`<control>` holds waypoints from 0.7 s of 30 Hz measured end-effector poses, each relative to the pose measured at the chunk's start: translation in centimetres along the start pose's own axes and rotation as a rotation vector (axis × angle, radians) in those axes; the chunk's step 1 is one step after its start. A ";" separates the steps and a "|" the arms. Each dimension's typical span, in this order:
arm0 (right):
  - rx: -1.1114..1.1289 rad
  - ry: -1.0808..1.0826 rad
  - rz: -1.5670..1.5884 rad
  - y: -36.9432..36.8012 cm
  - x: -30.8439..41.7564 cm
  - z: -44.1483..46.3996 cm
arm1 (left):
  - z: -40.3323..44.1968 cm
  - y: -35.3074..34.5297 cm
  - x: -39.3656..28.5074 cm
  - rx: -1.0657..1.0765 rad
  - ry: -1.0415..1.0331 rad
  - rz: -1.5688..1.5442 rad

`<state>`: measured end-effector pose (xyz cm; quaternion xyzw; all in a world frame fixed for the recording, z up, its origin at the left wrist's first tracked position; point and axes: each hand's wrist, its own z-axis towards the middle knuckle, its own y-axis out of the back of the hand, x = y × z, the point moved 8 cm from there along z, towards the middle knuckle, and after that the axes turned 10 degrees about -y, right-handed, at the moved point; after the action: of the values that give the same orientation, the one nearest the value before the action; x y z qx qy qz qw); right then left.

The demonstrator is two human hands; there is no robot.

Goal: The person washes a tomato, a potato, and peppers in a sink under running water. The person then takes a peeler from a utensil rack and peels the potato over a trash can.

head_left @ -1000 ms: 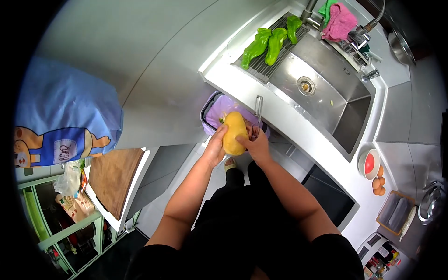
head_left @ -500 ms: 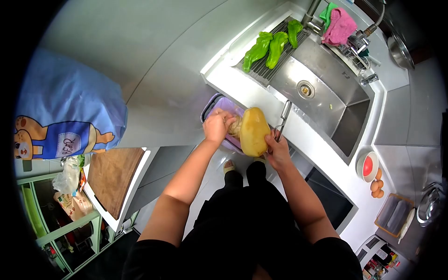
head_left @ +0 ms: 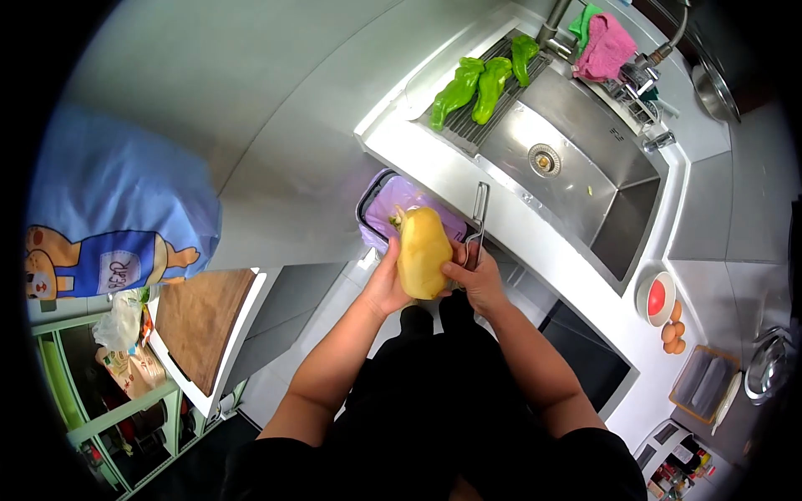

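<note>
A large peeled potato (head_left: 424, 253) is held upright in front of me, above the edge of a bin. My left hand (head_left: 386, 280) is closed around its left side. Gripped in my right hand (head_left: 483, 280) is a metal peeler (head_left: 480, 209), its frame pointing up past my fingers. The right thumb and fingers also touch the potato's right side. Behind the potato, the bin (head_left: 365, 200) is lined with a purple bag (head_left: 434, 209), where some pale peelings (head_left: 396, 219) show. The potato hides part of the bin's inside.
Several green peppers (head_left: 493, 88) lie on the drain rack beside the steel sink (head_left: 576, 175). Along the right counter stand a bowl with something red (head_left: 656, 299), several eggs (head_left: 673, 332) and a clear container (head_left: 704, 384). A wooden board (head_left: 200, 326) is at the left.
My left hand has left the bin and now holds the potato. The potato has moved left and toward me. My right hand, still with the peeler, has shifted slightly left.
</note>
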<state>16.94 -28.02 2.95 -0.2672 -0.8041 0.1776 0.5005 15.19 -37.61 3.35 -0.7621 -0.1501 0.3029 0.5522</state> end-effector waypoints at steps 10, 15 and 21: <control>-0.141 0.107 -1.138 -1.7 3.2 -1.4 | -2.0 2.8 -1.2 -0.209 -0.082 0.058; 0.043 0.542 -1.557 -5.0 2.3 -2.8 | -1.5 3.2 -1.4 -0.336 -0.131 0.061; -0.033 0.585 -1.722 -4.9 3.0 -2.3 | -1.8 3.9 -1.4 -0.410 -0.073 0.139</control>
<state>16.69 -30.02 8.82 0.3843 -0.5690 -0.3444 0.6403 14.83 -41.03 0.47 -0.8554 -0.1757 0.3310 0.3577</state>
